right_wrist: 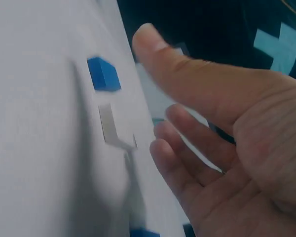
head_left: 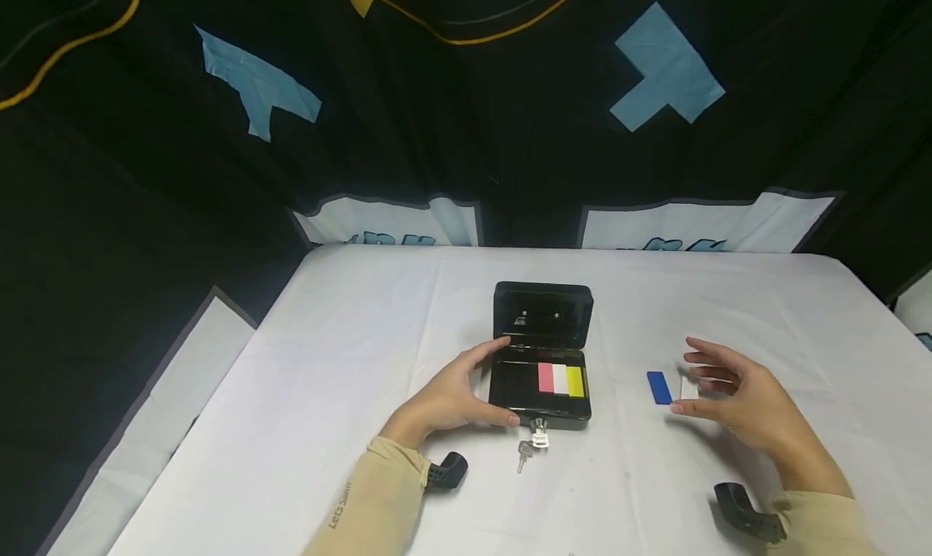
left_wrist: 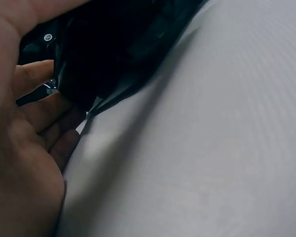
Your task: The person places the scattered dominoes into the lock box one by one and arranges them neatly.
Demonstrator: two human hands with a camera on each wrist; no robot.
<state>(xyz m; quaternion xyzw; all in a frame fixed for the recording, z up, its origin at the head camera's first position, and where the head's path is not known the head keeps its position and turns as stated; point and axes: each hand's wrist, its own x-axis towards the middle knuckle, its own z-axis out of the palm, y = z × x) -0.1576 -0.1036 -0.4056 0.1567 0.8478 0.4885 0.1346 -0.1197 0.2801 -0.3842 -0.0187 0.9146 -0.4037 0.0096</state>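
Note:
A black cash box (head_left: 540, 410) stands on the table with its lid (head_left: 543, 313) raised. Inside it lie a pink block (head_left: 545, 378), a white block (head_left: 559, 379) and a yellow block (head_left: 575, 382), side by side. My left hand (head_left: 455, 390) grips the box's left side, thumb at the front corner and fingers toward the hinge. Keys (head_left: 526, 452) hang from the front lock. On the right, my right hand (head_left: 746, 394) hovers with parted, slightly bent fingers, holding nothing. Nearest to it are a loose white block (right_wrist: 108, 123), partly covered in the head view, and a blue block (head_left: 658, 388).
Another blue piece (right_wrist: 144, 232) shows at the bottom edge of the right wrist view, mostly cut off. A white cloth covers the table (head_left: 349, 337). Behind hangs a dark curtain (head_left: 451, 127) with pale blue patches.

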